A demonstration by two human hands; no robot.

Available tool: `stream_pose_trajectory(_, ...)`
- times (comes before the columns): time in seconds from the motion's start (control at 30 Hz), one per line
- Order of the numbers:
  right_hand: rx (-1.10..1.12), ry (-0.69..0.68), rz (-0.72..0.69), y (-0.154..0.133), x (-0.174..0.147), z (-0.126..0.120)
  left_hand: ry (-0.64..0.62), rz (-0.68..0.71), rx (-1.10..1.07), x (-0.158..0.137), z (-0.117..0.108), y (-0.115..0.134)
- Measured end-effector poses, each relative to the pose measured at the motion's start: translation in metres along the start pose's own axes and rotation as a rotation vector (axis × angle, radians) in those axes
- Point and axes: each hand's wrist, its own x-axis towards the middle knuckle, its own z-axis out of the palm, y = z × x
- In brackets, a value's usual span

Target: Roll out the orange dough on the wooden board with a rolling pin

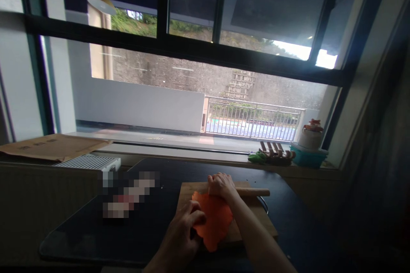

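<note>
A thin, ragged-edged orange sheet (214,217), like rolled clay or dough, lies over a wooden board (188,190). Its left edge is pinched between the thumb and bent fingers of my left hand (187,226). Just beyond the sheet's far edge, my right hand (221,185) is closed over the left part of a wooden rolling pin (254,192). The pin's right end sticks out past the hand, and the rest of it is hidden under the fingers. A dark curved handle (264,204) shows at the board's right side.
The board rests on a dark table (153,213) with rounded corners. A blurred-out patch (128,198) covers something on its left. Brown paper (51,147) lies on a radiator (89,162). On the windowsill stand a teal box (309,155), a brown rack-like object (277,153) and a green item (257,158).
</note>
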Motion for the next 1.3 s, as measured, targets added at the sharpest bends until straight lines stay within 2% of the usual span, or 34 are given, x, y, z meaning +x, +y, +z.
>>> stream_pose_trajectory(0.1, 0.012, 0.028, 0.014, -0.001, -0.003, 0.002, -0.004, 0.011, 0.003, 0.0, 0.0, -0.001)
stream_pose_trajectory(0.3, 0.033, 0.109, -0.045, 0.0, -0.02, 0.009, 0.021, 0.035, 0.022, 0.0, 0.0, 0.0)
stream_pose_trajectory(0.63, 0.043, 0.071, 0.056, -0.002, 0.006, 0.006, 0.038, 0.009, -0.006, -0.002, -0.002, 0.003)
stream_pose_trajectory(0.93, 0.032, 0.086, -0.003, -0.002, -0.015, 0.009, 0.007, 0.031, 0.026, 0.0, 0.001, -0.001)
stream_pose_trajectory(1.3, 0.028, 0.052, 0.066, -0.005, 0.0, 0.004, 0.034, 0.008, 0.03, -0.002, -0.001, 0.003)
